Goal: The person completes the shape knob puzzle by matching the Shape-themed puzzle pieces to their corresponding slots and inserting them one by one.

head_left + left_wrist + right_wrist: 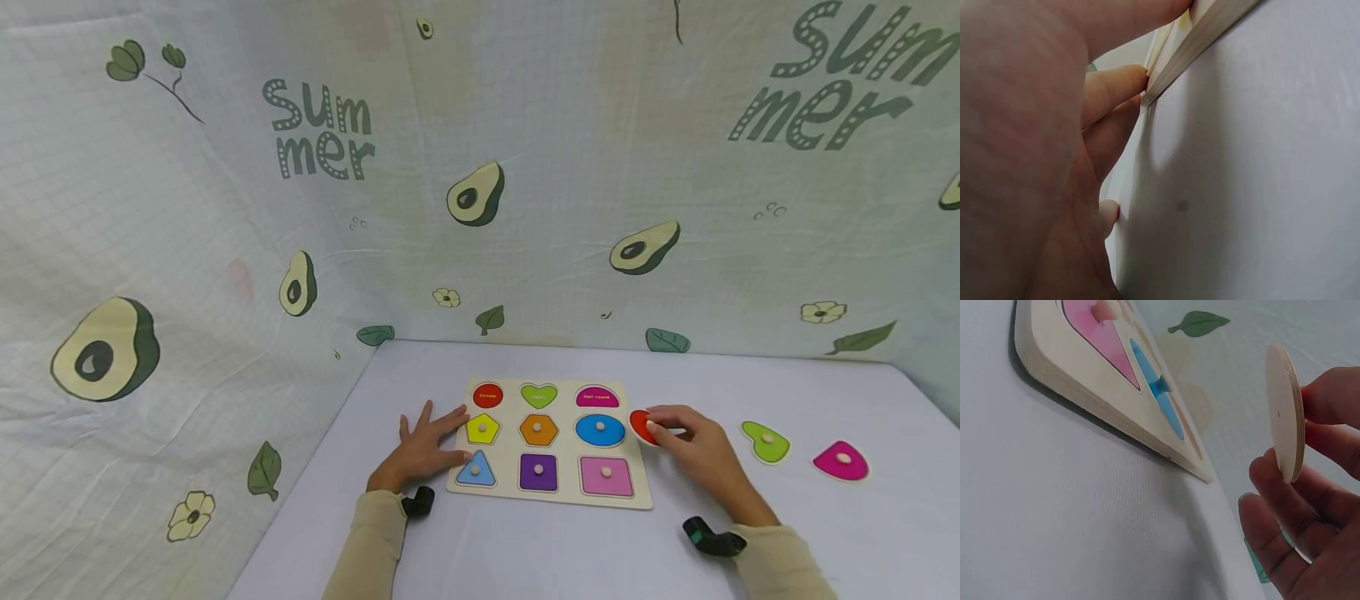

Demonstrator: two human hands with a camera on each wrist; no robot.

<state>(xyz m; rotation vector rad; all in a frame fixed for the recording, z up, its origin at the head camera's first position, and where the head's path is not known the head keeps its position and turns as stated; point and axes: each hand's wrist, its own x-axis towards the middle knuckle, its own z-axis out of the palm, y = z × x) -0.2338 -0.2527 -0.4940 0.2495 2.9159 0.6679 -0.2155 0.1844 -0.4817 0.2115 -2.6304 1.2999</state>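
Pale cloth [540, 100] printed with avocados, leaves and 2 "summer" words hangs behind and to the left of my white tabletop [525, 550]. On it lies a wooden board [507, 467] with 9 places in 3 rows. Of these, 6 hold knobbed pieces: a yellow pentagon [480, 432], an orange hexagon [538, 433] and a blue oval [600, 433] in the middle row; a blue triangle [476, 473], a purple square [538, 477] and a pink rectangle [609, 479] nearest me. In the far row, 3 recesses show lettered floors of red, green and magenta.

My left hand [420, 450] is spread wide, fingertips touching the board's left edge. White surface stretches between the board's near edge and me, and beyond its far edge. Out to the right lie a green heart [767, 442] and, well apart from the board, a magenta half-round [841, 461].

My right hand [697, 446] pinches a red round piece [641, 425] just beside the board's right edge. It is tilted; its back is plain light wood with 1 tiny dark dot.
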